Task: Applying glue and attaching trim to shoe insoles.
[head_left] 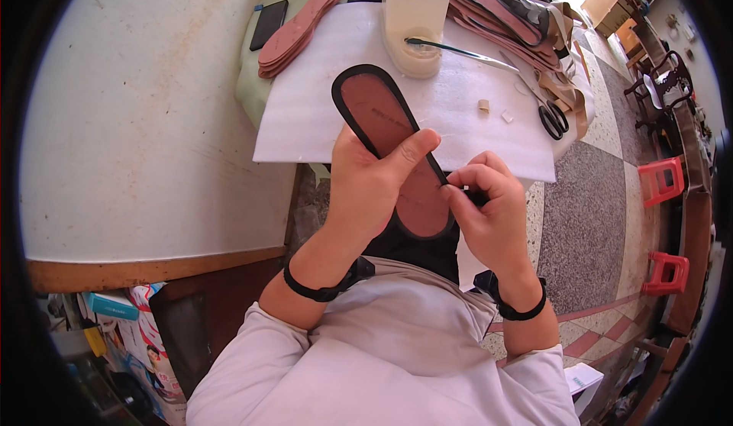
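Clasping the insole across its middle, the left hand held it tilted at the near edge of the bench, the right hand pinched its right edge, a pot standing far, scissors lying right.

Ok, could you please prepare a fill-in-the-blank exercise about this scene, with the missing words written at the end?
1. The hand whose thumb lies across the face of the insole is the person's ____ hand.
2. The fingertips of the right hand are at the insole's edging, which is coloured ____.
3. The scissors lie to the ____ of the white plastic container.
4. The two plastic stools on the floor are coloured ____.

Missing words: left; black; right; red.
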The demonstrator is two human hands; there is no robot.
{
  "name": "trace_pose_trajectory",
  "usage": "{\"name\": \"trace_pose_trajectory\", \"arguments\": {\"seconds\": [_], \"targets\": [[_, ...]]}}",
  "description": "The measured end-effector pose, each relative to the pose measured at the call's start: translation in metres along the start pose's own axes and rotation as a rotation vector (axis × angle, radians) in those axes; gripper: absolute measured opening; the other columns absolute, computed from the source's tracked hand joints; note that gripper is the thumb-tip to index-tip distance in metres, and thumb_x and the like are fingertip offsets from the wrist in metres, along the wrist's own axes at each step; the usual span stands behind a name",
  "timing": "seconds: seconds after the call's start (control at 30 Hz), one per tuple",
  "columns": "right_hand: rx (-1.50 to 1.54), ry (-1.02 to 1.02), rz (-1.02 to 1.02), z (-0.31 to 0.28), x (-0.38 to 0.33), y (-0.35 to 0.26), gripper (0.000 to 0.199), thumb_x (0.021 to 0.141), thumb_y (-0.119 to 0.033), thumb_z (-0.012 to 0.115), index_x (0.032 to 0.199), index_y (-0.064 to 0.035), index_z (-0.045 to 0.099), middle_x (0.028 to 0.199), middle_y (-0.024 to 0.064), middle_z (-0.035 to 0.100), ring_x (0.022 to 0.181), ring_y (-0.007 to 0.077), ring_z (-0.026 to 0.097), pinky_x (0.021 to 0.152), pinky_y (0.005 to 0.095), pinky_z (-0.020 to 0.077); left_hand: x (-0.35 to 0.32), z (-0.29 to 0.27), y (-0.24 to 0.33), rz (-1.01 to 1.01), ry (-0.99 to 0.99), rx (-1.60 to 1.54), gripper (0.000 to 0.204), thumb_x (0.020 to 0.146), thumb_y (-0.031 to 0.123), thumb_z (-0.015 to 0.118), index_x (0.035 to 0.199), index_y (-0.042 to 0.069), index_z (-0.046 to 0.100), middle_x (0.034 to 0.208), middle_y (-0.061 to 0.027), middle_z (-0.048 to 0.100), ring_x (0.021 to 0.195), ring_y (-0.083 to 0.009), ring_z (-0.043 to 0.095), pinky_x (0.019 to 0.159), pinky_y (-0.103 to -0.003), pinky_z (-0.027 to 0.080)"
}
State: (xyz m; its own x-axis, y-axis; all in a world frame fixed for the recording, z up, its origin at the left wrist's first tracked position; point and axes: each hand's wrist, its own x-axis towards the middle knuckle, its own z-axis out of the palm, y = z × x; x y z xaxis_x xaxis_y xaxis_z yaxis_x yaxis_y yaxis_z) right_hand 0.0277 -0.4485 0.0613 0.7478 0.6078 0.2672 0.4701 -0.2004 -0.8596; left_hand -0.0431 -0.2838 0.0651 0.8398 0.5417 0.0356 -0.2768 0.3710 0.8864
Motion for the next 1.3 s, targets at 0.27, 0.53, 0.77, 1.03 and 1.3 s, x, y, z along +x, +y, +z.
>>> {"name": "trace_pose_trajectory", "arguments": {"seconds": [0.27, 0.53, 0.77, 1.03, 1.3], "targets": [[0.2, -0.046, 0.094, -0.004, 0.008, 0.009, 0.004, 0.091, 0.001, 0.075, 0.093, 0.0031, 0.073, 0.086, 0.0026, 0.061, 0.068, 0.0057, 0.055, 0.06, 0.0225, 0.0431, -0.004, -0.002, -0.01, -0.013, -0.078, 0.255, 0.034, 0.09, -0.003, 0.079, 0.119, -0.001, 0.061, 0.104, -0.0082, 0.073, 0.091, -0.0138, 0.071, 0.081, -0.028, 0.058], [0.362, -0.022, 0.306, -0.01, 0.008, 0.008, 0.003, 0.094, 0.0, 0.073, 0.094, 0.0023, 0.075, 0.088, 0.0015, 0.063, 0.061, 0.0026, 0.054, 0.054, 0.0201, 0.0413, 0.0, -0.005, -0.017, -0.083, 0.0, 0.129, 0.039, 0.09, -0.006, 0.078, 0.124, -0.001, 0.059, 0.108, -0.0097, 0.072, 0.097, -0.0165, 0.071, 0.086, -0.031, 0.059], [0.183, -0.002, 0.151, 0.0, 0.004, 0.011, 0.004, 0.089, 0.002, 0.077, 0.092, 0.004, 0.076, 0.089, 0.0032, 0.065, 0.066, 0.0052, 0.057, 0.058, 0.0219, 0.0431, 0.001, -0.009, -0.019, -0.069, -0.003, 0.178, 0.04, 0.09, -0.006, 0.077, 0.125, -0.001, 0.058, 0.109, -0.0097, 0.072, 0.098, -0.0162, 0.071, 0.086, -0.031, 0.059], [0.106, -0.201, 0.161, -0.013, 0.01, 0.011, 0.009, 0.085, 0.0, 0.079, 0.094, 0.0029, 0.076, 0.089, 0.0077, 0.066, 0.068, 0.0104, 0.059, 0.062, 0.0238, 0.0464, 0.002, -0.016, -0.018, -0.086, -0.133, 0.325, 0.043, 0.089, -0.004, 0.079, 0.125, 0.0, 0.057, 0.112, -0.008, 0.071, 0.101, -0.0127, 0.069, 0.089, -0.029, 0.057], [0.154, -0.091, 0.083, -0.016, 0.033, 0.007, 0.007, 0.09, 0.003, 0.075, 0.096, 0.0028, 0.076, 0.088, 0.0069, 0.069, 0.069, 0.008, 0.059, 0.061, 0.0232, 0.045, 0.006, -0.011, -0.013, -0.125, -0.229, 0.289, 0.051, 0.084, -0.004, 0.081, 0.128, 0.001, 0.055, 0.113, -0.0041, 0.067, 0.105, -0.01, 0.063, 0.093, -0.029, 0.053]]}}
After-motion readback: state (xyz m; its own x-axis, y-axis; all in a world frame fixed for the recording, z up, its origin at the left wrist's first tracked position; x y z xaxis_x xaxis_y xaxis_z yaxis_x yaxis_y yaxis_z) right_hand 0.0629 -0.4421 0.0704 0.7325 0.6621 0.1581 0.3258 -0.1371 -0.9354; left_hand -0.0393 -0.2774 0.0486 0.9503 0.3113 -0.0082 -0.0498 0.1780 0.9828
